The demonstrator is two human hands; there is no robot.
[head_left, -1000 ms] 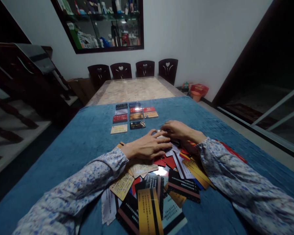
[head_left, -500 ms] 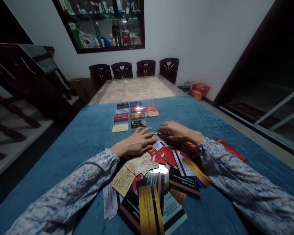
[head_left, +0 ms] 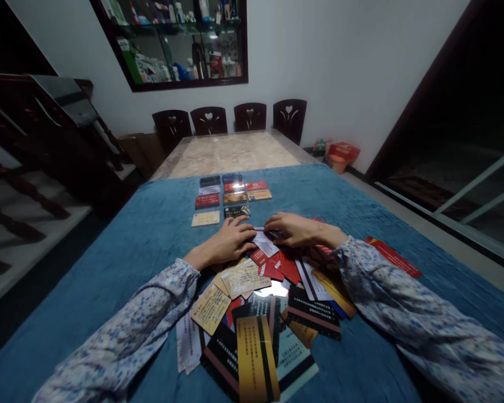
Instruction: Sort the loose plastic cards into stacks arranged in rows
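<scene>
My left hand is at the far side of a loose card pile, its bent fingers on the left edge of a white card with a dark stripe. My right hand is curled over the right edge of the same card, its thumb partly hidden. Just below lie red cards and cream cards. Nearer to me, a gold card overlaps black cards and a pale green card. Beyond my fingers is a black card stack.
Several sorted stacks, among them a cream stack and a red stack, stand farther out on the blue cloth. More red cards lie right of my right forearm. Dark chairs line the table's far end.
My left hand has drawn back a little to the left, its fingers now more bent. My right hand has shifted slightly left, and more of the white card shows between them.
</scene>
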